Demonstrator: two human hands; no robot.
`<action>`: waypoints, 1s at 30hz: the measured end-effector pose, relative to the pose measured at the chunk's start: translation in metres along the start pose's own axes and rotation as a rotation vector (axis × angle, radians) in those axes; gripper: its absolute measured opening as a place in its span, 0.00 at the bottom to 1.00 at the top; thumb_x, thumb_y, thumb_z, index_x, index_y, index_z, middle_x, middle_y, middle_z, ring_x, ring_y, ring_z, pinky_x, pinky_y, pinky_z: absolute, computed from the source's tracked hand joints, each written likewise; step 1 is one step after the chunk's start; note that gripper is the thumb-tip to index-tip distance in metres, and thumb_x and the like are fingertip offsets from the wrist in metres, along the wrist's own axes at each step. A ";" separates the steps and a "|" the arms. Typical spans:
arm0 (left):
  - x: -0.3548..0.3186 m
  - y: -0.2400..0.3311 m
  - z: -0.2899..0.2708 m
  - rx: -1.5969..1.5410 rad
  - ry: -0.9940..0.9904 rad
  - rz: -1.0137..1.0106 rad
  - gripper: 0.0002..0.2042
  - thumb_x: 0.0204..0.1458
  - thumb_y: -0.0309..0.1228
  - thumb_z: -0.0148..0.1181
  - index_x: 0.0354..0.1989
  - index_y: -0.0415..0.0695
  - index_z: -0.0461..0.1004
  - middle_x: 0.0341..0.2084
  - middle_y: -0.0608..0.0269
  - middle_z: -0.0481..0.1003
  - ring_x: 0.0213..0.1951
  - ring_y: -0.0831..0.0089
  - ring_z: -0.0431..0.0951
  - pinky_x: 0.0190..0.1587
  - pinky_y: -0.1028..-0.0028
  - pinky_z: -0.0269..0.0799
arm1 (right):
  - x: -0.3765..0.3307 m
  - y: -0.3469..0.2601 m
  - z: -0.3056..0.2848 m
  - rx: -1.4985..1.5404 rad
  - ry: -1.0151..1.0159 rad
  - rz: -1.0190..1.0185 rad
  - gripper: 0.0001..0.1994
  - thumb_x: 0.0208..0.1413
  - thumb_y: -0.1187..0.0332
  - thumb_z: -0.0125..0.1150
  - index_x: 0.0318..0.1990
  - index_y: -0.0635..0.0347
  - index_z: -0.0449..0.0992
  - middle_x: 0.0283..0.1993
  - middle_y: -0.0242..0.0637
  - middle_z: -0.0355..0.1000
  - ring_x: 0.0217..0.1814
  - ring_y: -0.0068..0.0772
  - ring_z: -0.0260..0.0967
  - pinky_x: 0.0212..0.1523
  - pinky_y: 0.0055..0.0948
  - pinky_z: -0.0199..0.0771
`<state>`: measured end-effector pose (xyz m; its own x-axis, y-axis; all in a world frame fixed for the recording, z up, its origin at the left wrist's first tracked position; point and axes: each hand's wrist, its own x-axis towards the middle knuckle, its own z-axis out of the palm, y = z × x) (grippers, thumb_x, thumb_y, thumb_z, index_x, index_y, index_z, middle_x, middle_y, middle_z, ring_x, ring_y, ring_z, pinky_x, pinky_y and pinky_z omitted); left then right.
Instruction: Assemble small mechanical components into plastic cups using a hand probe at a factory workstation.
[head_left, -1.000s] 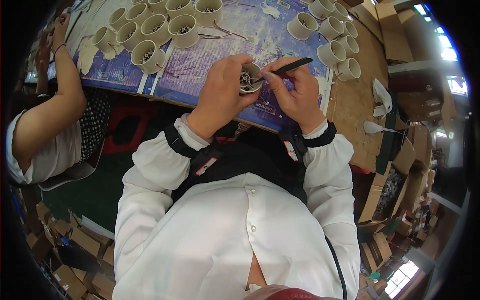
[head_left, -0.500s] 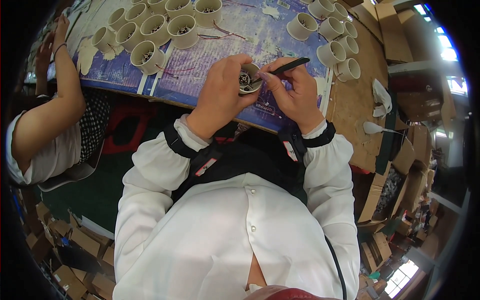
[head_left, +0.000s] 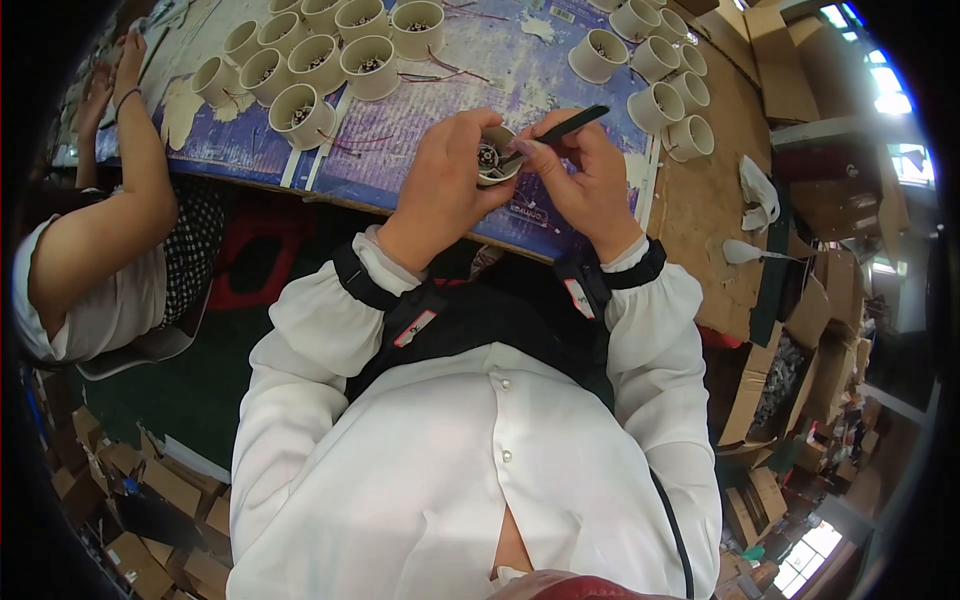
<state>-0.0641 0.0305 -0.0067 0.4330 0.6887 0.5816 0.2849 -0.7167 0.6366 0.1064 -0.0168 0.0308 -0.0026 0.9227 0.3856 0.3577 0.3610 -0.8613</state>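
My left hand [head_left: 438, 190] is wrapped around a small white round cup-shaped housing [head_left: 497, 181], its open mouth tilted toward me. Inside it sits a dark and metallic round part [head_left: 488, 158], like a small motor core. Between the thumb and fingers of my right hand [head_left: 590, 190] is a slim dark tool [head_left: 580, 122], its thin end reaching into the housing's mouth. Whether this tool is a pair of tweezers or a single blade I cannot tell. Both hands are above the near edge of the table.
Several similar white housings [head_left: 297, 117] with thin wires [head_left: 440, 72] stand at the back left of the blue-covered table [head_left: 400, 125]. More housings [head_left: 655, 106] stand at the right. A white scoop-like piece [head_left: 742, 252] lies on the cardboard. At the left, a co-worker's arm [head_left: 145, 190] reaches in.
The handle of the dark tool has tilted a little more upright and shifted left. My left hand keeps the housing in place. The whole view has shifted slightly.
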 end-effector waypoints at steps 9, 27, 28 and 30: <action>0.004 -0.005 0.002 0.017 0.074 -0.138 0.29 0.39 0.29 0.72 0.50 0.40 0.63 0.40 0.48 0.73 0.42 0.49 0.74 0.44 0.59 0.70 | 0.005 -0.013 -0.079 -0.754 -0.039 -0.203 0.08 0.55 0.74 0.61 0.43 0.59 0.77 0.35 0.36 0.74 0.35 0.33 0.75 0.35 0.26 0.74; 0.002 -0.002 -0.003 0.079 0.118 -0.191 0.28 0.40 0.29 0.70 0.50 0.38 0.64 0.38 0.48 0.73 0.40 0.50 0.75 0.43 0.60 0.71 | -0.040 0.009 -0.101 -1.008 -0.098 -0.073 0.07 0.50 0.69 0.63 0.38 0.54 0.80 0.35 0.36 0.73 0.39 0.44 0.72 0.37 0.39 0.73; 0.002 -0.001 -0.003 0.087 0.123 -0.176 0.28 0.40 0.29 0.70 0.50 0.38 0.64 0.38 0.48 0.73 0.40 0.50 0.75 0.43 0.60 0.71 | -0.040 0.009 -0.102 -1.006 -0.101 -0.054 0.07 0.50 0.69 0.63 0.38 0.54 0.80 0.35 0.36 0.73 0.39 0.44 0.72 0.37 0.39 0.73; 0.003 0.000 -0.001 0.090 0.118 -0.164 0.28 0.41 0.30 0.70 0.50 0.38 0.64 0.38 0.48 0.74 0.41 0.50 0.75 0.44 0.60 0.71 | -0.041 0.012 -0.104 -1.003 -0.091 -0.046 0.07 0.50 0.69 0.63 0.37 0.54 0.80 0.35 0.36 0.73 0.39 0.44 0.72 0.37 0.39 0.73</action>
<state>-0.0639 0.0322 -0.0047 0.2728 0.8014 0.5324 0.4208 -0.5970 0.6830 0.2074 -0.0642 0.0395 -0.0924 0.9327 0.3486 0.9760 0.1541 -0.1539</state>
